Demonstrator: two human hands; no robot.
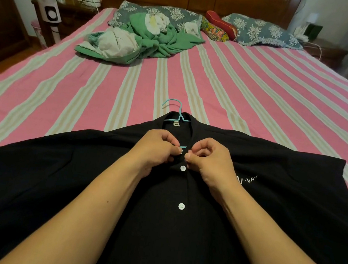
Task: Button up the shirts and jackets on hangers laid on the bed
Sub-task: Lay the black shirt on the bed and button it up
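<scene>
On the striped bed (228, 90) a black shirt (53, 182) is laid flat, front up, on a blue hanger (176, 112) whose hook points toward the pillows (262, 30). Near the collar the placket is pinched from both sides — one edge by the left hand (155, 149), the other by the right hand (207, 158), fingers curled, the hands almost touching. Below them three white buttons (181, 206) are seen closed. Farther away a green cloth (156, 39) is lying crumpled.
</scene>
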